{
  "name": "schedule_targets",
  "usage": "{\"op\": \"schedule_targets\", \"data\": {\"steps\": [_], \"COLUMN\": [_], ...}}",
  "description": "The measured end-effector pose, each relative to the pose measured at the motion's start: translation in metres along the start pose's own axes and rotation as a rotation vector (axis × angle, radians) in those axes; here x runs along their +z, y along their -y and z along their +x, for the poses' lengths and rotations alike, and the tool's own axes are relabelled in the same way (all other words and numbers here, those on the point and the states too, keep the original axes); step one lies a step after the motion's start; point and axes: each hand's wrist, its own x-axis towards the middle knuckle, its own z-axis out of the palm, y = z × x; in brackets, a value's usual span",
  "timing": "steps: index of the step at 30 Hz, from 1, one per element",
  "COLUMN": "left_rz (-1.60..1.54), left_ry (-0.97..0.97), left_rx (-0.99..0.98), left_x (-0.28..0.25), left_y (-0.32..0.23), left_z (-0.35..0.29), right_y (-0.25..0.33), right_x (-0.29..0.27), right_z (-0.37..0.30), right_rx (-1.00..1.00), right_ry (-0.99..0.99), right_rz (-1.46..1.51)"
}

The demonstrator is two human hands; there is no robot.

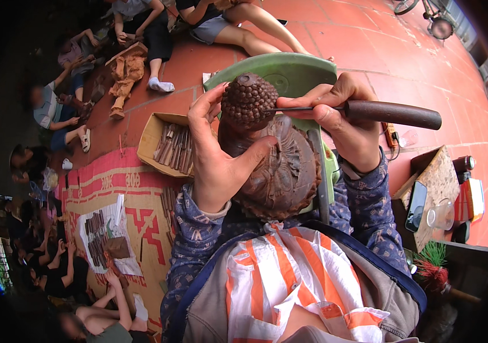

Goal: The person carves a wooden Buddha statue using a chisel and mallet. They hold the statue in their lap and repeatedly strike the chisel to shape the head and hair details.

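A dark brown carved wooden statue [284,166] stands upright in front of me, its head [249,102] covered in rows of small round knobs. My left hand [216,163] is closed round the near left side of the head, thumb reaching across the neck and fingers up along its side. In my right hand [351,123] is a carving chisel [395,113], its dark wooden handle pointing right. The thin metal blade runs left between my fingers and its tip meets the knobs at the head's right side. The statue's face is turned away from view.
A green plastic chair [306,77] surrounds the statue. Left lie a cardboard box of chisels [151,143] and more tools on white paper [87,228] over a patterned mat [149,208]. Right, a wooden box [446,174] bears a phone [416,203] and clear cup. Several people sit left and ahead.
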Motion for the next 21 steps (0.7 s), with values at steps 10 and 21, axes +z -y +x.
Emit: {"op": "schedule_targets", "data": {"steps": [10,21], "left_rz": [-0.115,-0.151], "left_ry": [0.035,0.02], "left_rx": [-0.072,-0.094], "left_x": [0.003,0.004], "left_y": [-0.007,-0.005], "left_z": [0.002,-0.001], "right_y": [0.006,0.01], "right_x": [0.003,0.014], "right_z": [0.0,-0.004], "right_rx": [-0.027,-0.07], "right_ry": [0.031,-0.046], "right_rz": [-0.118,-0.149]}}
